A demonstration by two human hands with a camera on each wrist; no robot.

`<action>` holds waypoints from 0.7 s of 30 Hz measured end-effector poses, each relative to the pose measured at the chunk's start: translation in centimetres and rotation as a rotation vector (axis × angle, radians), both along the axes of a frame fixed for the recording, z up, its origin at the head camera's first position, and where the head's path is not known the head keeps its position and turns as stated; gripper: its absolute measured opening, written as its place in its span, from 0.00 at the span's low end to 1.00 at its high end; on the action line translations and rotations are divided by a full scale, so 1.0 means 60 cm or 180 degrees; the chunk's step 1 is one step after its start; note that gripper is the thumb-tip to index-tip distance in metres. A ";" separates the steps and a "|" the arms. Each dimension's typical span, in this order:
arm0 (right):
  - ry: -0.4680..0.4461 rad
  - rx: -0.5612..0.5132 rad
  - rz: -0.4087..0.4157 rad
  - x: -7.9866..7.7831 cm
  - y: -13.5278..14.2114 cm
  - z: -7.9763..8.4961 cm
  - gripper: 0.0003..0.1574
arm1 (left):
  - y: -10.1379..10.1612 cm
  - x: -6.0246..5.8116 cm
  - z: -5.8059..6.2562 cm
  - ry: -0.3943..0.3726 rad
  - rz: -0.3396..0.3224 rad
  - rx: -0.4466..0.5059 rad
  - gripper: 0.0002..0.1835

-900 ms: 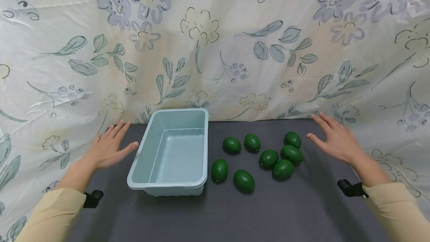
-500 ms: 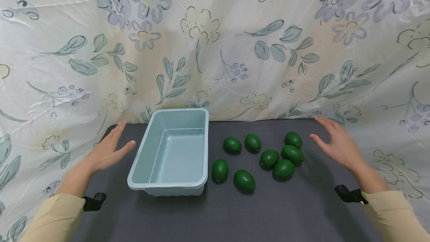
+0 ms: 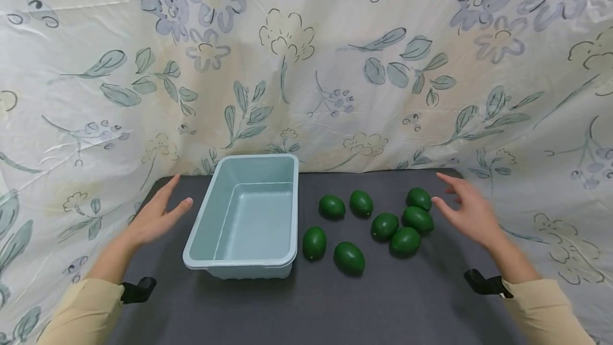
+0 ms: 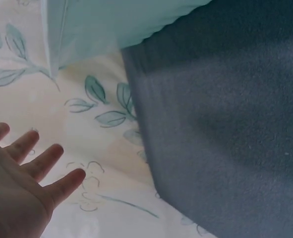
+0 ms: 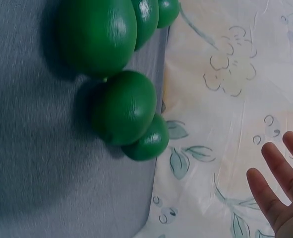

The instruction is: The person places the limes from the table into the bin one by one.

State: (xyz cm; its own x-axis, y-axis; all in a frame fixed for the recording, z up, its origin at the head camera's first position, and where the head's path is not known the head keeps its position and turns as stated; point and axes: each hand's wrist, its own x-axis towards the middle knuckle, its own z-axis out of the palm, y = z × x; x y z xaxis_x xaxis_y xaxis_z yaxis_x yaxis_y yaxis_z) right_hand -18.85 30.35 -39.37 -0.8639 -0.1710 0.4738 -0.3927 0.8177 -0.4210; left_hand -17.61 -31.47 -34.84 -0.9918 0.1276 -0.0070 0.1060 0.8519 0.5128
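Note:
My left hand [image 3: 152, 218] hovers to the left of a pale blue-green plastic tub [image 3: 240, 263], fingers straight, thumb spread, touching nothing. In the left wrist view the fingers of that hand [image 4: 25, 183] are spread apart. On the right, my right hand [image 3: 468, 214] hangs with relaxed fingers just beside the rightmost limes, apart from them. Nearest to it are a lime [image 3: 419, 199] at the back and another lime [image 3: 418, 220] in front of it. Several smooth dark green limes lie between the tub and this hand, among them a front lime [image 3: 349, 258].
A dark grey table surface [image 3: 335, 310] lies under everything. Behind it hangs a floral cloth [image 3: 316, 63], which also drapes at both sides. Black wrist straps [image 3: 486, 284] sit at the cuffs of the beige sleeves [image 3: 83, 310].
My right hand has moved left, nearer to the limes, and its fingers have bent slightly. My left hand has turned a little, with its fingers now closer together. The limes and tub stay put.

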 end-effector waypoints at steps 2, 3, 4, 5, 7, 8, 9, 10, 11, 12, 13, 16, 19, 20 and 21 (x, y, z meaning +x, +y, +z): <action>0.0034 -0.0034 0.0047 0.002 -0.006 -0.004 0.36 | 0.001 0.000 -0.001 -0.0031 0.0043 0.0052 0.44; 0.0032 -0.0057 0.0058 0.003 -0.009 -0.007 0.36 | 0.002 0.000 -0.002 -0.0048 0.0062 0.0075 0.44; 0.0038 -0.0074 0.0071 0.004 -0.012 -0.009 0.36 | 0.004 0.001 -0.002 -0.0065 0.0079 0.0090 0.43; 0.0032 -0.0098 0.0080 0.006 -0.015 -0.012 0.37 | 0.005 0.001 -0.003 -0.0089 0.0103 0.0097 0.43; -0.0002 -0.0134 0.0101 0.009 -0.022 -0.015 0.37 | 0.009 0.002 -0.004 -0.0136 0.0134 0.0122 0.43; -0.0014 -0.0140 0.0102 0.011 -0.026 -0.016 0.37 | 0.010 0.002 -0.005 -0.0156 0.0137 0.0142 0.43; -0.0020 -0.0147 0.0101 0.013 -0.030 -0.018 0.37 | 0.011 0.002 -0.006 -0.0174 0.0141 0.0149 0.43; -0.0018 -0.0143 0.0104 0.015 -0.034 -0.019 0.37 | 0.012 0.002 -0.007 -0.0188 0.0144 0.0159 0.43; -0.0020 -0.0140 0.0105 0.016 -0.037 -0.021 0.37 | 0.013 0.002 -0.009 -0.0207 0.0151 0.0169 0.44; -0.0017 -0.0136 0.0109 0.017 -0.041 -0.023 0.36 | 0.014 0.002 -0.011 -0.0221 0.0154 0.0181 0.44; -0.0015 -0.0136 0.0114 0.018 -0.045 -0.025 0.36 | 0.014 0.002 -0.013 -0.0229 0.0159 0.0184 0.44; -0.0010 -0.0108 0.0150 0.020 -0.056 -0.033 0.35 | 0.015 0.000 -0.020 -0.0225 0.0181 0.0193 0.44; -0.0027 -0.0098 0.0224 0.023 -0.068 -0.041 0.34 | 0.015 -0.001 -0.026 -0.0230 0.0188 0.0294 0.43; -0.0039 -0.0091 0.0249 0.025 -0.072 -0.043 0.34 | 0.016 -0.002 -0.028 -0.0232 0.0183 0.0336 0.43; -0.0053 -0.0086 0.0275 0.026 -0.076 -0.046 0.34 | 0.016 -0.002 -0.030 -0.0247 0.0176 0.0382 0.42</action>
State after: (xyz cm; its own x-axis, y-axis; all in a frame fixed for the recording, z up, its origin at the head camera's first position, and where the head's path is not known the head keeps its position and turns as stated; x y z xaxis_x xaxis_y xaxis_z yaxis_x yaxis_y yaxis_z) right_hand -17.30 25.76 -42.11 -0.8543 -0.2326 0.4649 -0.4540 0.7692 -0.4496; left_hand -17.74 -30.49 -36.65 -0.9944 0.0773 -0.0718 0.0167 0.7875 0.6161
